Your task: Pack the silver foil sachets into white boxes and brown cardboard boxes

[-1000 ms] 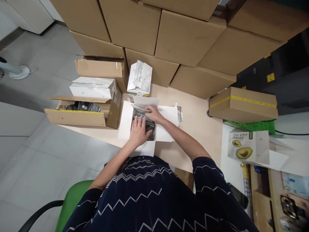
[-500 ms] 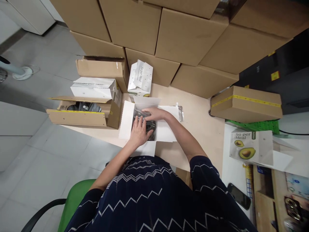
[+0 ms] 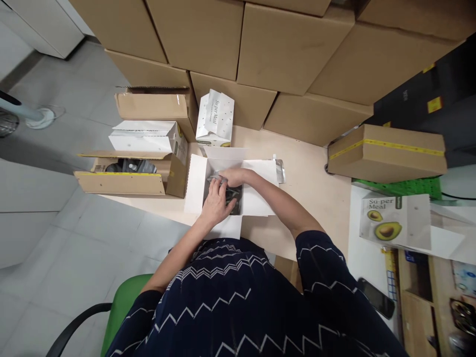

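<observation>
An open white carton (image 3: 256, 198) stands on the table in front of me, its flaps folded outward. Dark, shiny packages (image 3: 234, 196) lie inside, mostly covered by my hands. Over the near left part of the opening is my left hand (image 3: 216, 202), palm down, fingers apart and resting on the packages. My right hand (image 3: 235, 177) reaches in from the right, its fingers bent down into the carton near my left fingertips. Those right fingers are largely hidden. A silver pouch with a white cap (image 3: 279, 169) lies just beyond the right flap.
Left stands an open brown box (image 3: 122, 184) holding dark pouches, with a white carton (image 3: 143, 143) behind. A printed white carton (image 3: 215, 119) stands ahead, before stacked brown boxes (image 3: 277, 47). To the right are a taped brown box (image 3: 390, 156), an avocado-printed carton (image 3: 394, 223) and a phone (image 3: 375, 297).
My right hand has pushed deeper into the carton, and its fingers, spread over the packages before, now bend down out of sight. My left hand stays nearly in place. The view has shifted slightly.
</observation>
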`<act>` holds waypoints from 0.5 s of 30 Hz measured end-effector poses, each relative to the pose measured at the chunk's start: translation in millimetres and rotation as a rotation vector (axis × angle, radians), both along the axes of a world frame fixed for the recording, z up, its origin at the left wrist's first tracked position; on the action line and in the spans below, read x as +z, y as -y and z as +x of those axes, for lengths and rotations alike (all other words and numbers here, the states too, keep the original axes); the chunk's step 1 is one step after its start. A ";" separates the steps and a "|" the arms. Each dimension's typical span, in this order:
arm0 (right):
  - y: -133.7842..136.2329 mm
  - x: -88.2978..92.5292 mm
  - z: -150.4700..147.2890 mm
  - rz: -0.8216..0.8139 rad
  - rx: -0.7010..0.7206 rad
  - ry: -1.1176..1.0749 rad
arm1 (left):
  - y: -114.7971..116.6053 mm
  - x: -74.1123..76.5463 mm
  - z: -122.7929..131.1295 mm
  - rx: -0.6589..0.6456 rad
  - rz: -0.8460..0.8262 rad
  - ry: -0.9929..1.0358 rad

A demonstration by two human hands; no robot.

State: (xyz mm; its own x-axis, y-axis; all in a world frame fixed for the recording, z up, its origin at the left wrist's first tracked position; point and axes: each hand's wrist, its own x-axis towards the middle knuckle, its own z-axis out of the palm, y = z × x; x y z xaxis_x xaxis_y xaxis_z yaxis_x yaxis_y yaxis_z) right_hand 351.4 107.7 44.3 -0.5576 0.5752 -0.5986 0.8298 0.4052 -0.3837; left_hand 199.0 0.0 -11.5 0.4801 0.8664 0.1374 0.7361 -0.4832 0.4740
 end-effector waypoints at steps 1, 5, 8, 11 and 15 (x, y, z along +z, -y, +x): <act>-1.7 -3.0 1.6 -0.004 0.006 -0.028 | -0.3 -0.1 0.1 -0.006 0.000 0.003; -8.2 -13.8 7.2 -0.034 0.015 -0.158 | -2.0 1.2 1.0 -0.017 -0.024 0.012; -4.5 -15.5 4.4 -0.004 -0.056 -0.189 | -3.1 3.9 1.2 -0.026 -0.068 -0.019; 7.7 -7.3 4.3 0.037 -0.127 -0.248 | -3.8 5.0 0.6 -0.037 -0.082 -0.090; 26.2 4.6 41.6 -0.041 -0.372 -0.645 | -3.9 2.8 -0.3 -0.040 -0.079 -0.148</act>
